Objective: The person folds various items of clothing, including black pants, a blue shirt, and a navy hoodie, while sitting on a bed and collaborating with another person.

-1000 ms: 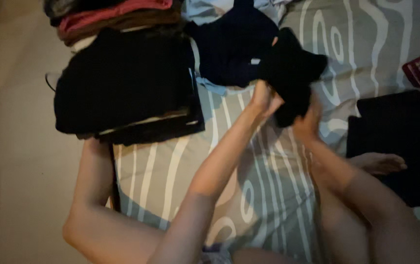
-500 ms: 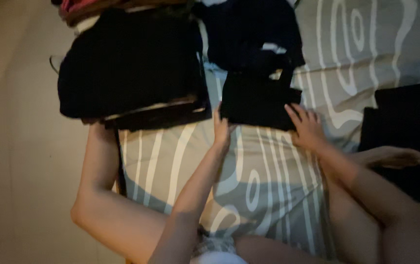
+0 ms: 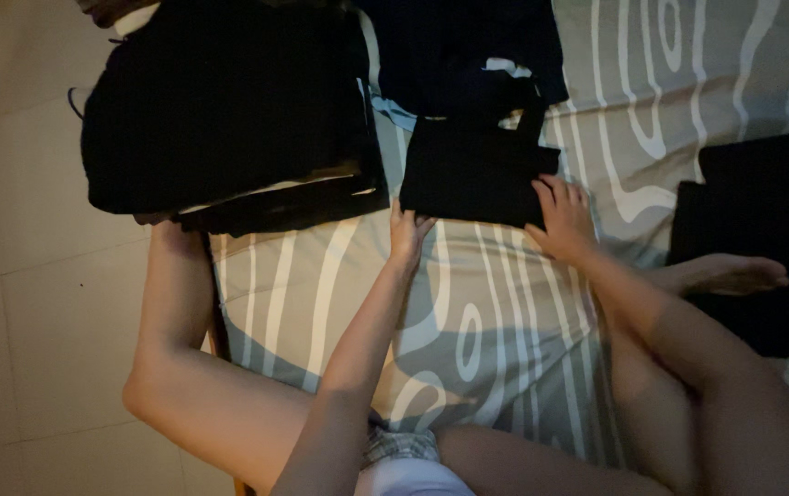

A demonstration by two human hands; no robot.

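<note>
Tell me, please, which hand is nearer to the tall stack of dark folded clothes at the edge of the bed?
The left hand. It rests at the small black garment's lower left corner, just right of the stack. The right hand lies on the garment's far right corner.

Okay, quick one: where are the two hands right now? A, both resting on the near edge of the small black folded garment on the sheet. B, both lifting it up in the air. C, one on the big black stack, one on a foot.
A: the left hand and the right hand lie flat at the near edge of the small black folded garment, which rests on the striped sheet.
</note>
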